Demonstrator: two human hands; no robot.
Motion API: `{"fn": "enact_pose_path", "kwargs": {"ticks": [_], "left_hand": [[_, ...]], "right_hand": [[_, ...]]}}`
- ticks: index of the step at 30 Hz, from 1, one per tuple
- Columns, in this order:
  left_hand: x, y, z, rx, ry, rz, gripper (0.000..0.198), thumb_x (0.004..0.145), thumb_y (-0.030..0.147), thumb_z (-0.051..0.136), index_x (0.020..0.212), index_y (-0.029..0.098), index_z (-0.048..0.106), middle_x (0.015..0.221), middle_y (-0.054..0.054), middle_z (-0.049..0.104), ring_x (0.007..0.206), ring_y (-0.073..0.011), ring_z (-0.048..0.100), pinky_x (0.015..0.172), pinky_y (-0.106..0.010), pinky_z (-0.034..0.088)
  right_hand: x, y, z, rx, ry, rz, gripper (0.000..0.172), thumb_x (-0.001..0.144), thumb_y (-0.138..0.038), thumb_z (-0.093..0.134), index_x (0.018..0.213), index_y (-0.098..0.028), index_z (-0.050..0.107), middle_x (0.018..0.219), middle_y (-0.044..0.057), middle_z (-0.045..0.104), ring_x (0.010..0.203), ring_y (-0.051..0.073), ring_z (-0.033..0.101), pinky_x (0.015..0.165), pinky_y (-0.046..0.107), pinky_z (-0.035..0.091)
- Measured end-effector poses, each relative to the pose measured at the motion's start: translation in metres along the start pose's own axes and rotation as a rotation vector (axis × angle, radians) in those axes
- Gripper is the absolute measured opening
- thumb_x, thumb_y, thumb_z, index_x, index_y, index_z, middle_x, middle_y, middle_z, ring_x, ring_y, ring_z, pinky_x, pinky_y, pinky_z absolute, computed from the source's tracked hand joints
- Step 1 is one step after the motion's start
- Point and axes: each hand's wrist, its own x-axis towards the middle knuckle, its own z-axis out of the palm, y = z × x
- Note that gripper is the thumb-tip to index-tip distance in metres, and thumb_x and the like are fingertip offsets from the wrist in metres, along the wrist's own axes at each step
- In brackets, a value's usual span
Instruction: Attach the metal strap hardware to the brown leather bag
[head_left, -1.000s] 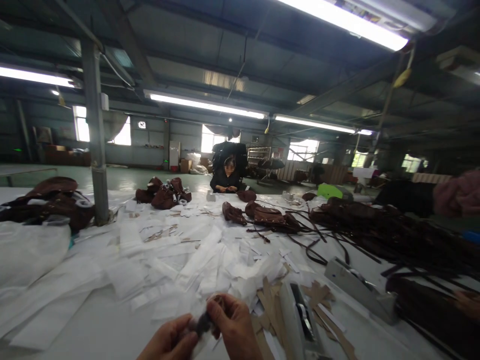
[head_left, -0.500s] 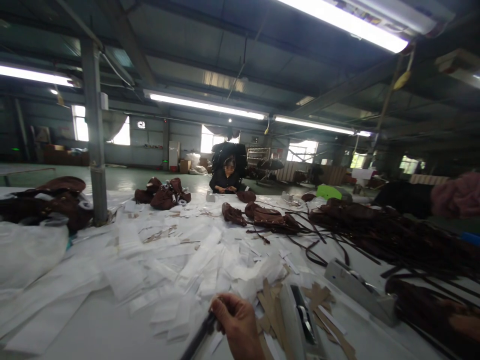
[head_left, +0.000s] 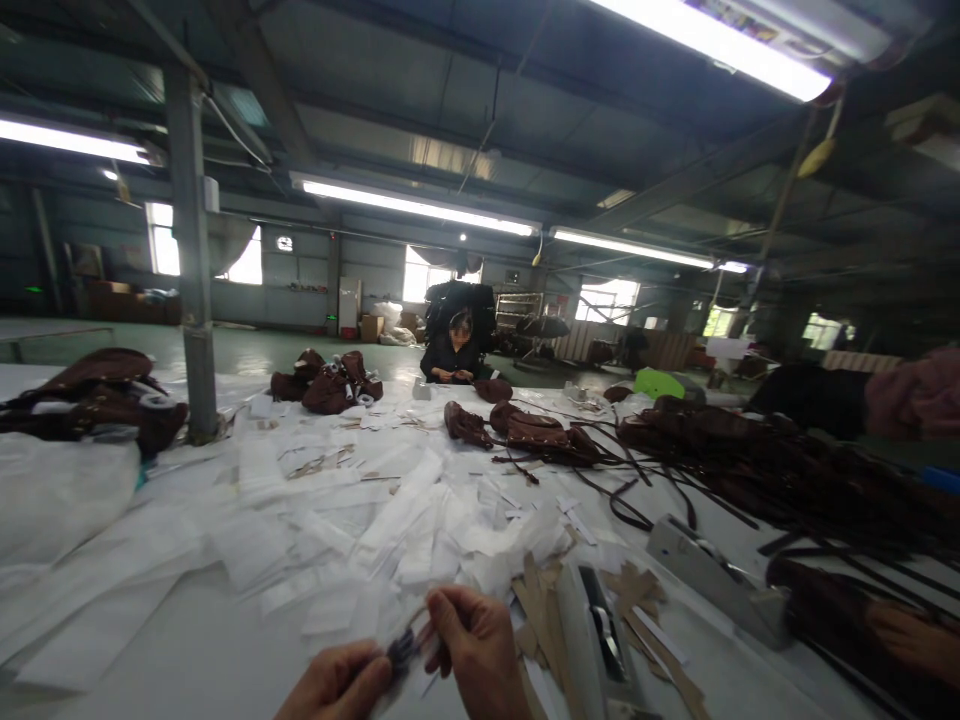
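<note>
At the bottom edge of the head view my left hand (head_left: 341,685) and my right hand (head_left: 476,650) meet over the white table (head_left: 180,650). Both pinch a small dark strap-like piece (head_left: 403,648) between their fingertips. A strip of white paper seems to wrap its lower end. Just beyond the hands lies a heap of white paper strips (head_left: 390,520). Brown card strips (head_left: 540,600) lie right of my right hand.
Two grey tape dispensers (head_left: 600,630) (head_left: 712,580) sit at the right. Dark brown leather bags (head_left: 540,435) and long straps (head_left: 750,470) cover the right side; more bags (head_left: 326,385) (head_left: 97,400) lie further left. A steel post (head_left: 191,250) rises from the table. A person (head_left: 454,355) sits at the far end, another person's hand (head_left: 911,635) rests at right.
My left hand, out of view half a second ago, has come back up to the dark piece. My right hand has kept hold of it throughout.
</note>
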Motion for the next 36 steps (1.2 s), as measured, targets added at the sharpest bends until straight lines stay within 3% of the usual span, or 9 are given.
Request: {"fn": "enact_pose_path", "kwargs": {"ticks": [4,6,8,10,13,17,24,31,36], "left_hand": [[0.002,-0.016,-0.008,0.062,0.003,-0.005,0.055,0.073,0.071,0.056,0.06,0.018,0.047,0.054,0.006,0.028,0.052,-0.0093,0.025,0.046,-0.022,0.018],[0.003,-0.018,-0.005,0.147,-0.017,0.032,0.055,0.075,0.069,0.054,0.058,0.017,0.047,0.056,0.005,0.03,0.054,-0.01,0.027,0.048,-0.023,0.02],[0.003,-0.013,0.002,0.16,-0.042,0.061,0.055,0.075,0.068,0.054,0.057,0.017,0.046,0.057,0.004,0.033,0.055,-0.0109,0.029,0.049,-0.023,0.023],[0.001,-0.004,0.008,0.119,-0.072,0.063,0.054,0.074,0.069,0.054,0.057,0.018,0.046,0.055,0.004,0.033,0.055,-0.0113,0.029,0.049,-0.024,0.026],[-0.009,0.005,0.006,0.112,-0.166,0.008,0.051,0.08,0.066,0.049,0.062,0.018,0.047,0.052,0.005,0.032,0.051,-0.0101,0.026,0.047,-0.023,0.024],[-0.024,-0.004,-0.014,0.151,-0.2,-0.093,0.043,0.082,0.06,0.05,0.069,0.019,0.047,0.057,0.006,0.03,0.052,-0.0098,0.026,0.046,-0.022,0.021],[-0.021,-0.041,-0.031,0.346,0.016,0.007,0.034,0.085,0.049,0.049,0.091,0.017,0.059,0.076,0.0,0.055,0.07,-0.0165,0.046,0.065,-0.025,0.037],[-0.015,-0.053,-0.036,0.287,-0.124,-0.201,0.055,0.085,0.063,0.036,0.071,0.016,0.061,0.05,0.003,0.05,0.046,-0.0123,0.039,0.05,-0.023,0.033],[-0.012,-0.041,-0.029,0.078,0.0,-0.104,0.06,0.079,0.07,0.045,0.072,0.014,0.063,0.051,0.004,0.048,0.043,-0.0084,0.032,0.041,-0.021,0.024]], "right_hand": [[-0.001,-0.013,-0.017,-0.168,0.247,-0.156,0.046,0.082,-0.058,0.055,0.081,-0.014,0.067,0.062,0.005,0.065,0.051,0.015,0.059,0.047,0.022,0.044],[-0.01,-0.021,-0.009,-0.352,0.159,-0.336,0.037,0.091,-0.047,0.045,0.096,-0.017,0.067,0.08,0.009,0.071,0.071,0.019,0.067,0.064,0.025,0.05],[-0.021,-0.023,0.008,-0.587,-0.049,-0.534,0.035,0.094,-0.04,0.039,0.099,-0.018,0.066,0.089,0.011,0.071,0.081,0.022,0.068,0.07,0.027,0.049],[-0.03,-0.017,0.027,-0.854,-0.208,-0.644,0.037,0.093,-0.038,0.038,0.086,-0.018,0.067,0.077,0.012,0.071,0.068,0.023,0.067,0.057,0.027,0.043],[-0.032,0.003,0.041,-1.046,-0.243,-0.562,0.04,0.093,-0.037,0.039,0.066,-0.019,0.063,0.056,0.006,0.065,0.047,0.017,0.057,0.046,0.028,0.025],[-0.018,0.022,0.041,-0.761,-0.079,-0.306,0.047,0.092,-0.041,0.044,0.054,-0.017,0.055,0.047,-0.002,0.048,0.045,0.01,0.041,0.047,0.026,0.019],[0.008,0.046,0.07,0.122,0.096,0.138,0.035,0.071,-0.048,0.066,0.061,-0.014,0.064,0.042,-0.008,0.035,0.041,0.007,0.027,0.041,0.023,0.018],[0.012,0.079,0.095,0.375,0.146,0.356,0.034,0.068,-0.051,0.062,0.07,-0.016,0.061,0.039,-0.013,0.029,0.031,0.006,0.025,0.034,0.021,0.018],[0.016,0.084,0.1,0.502,0.198,0.412,0.036,0.067,-0.053,0.063,0.073,-0.018,0.058,0.041,-0.013,0.029,0.03,0.007,0.033,0.034,0.021,0.026]]}}
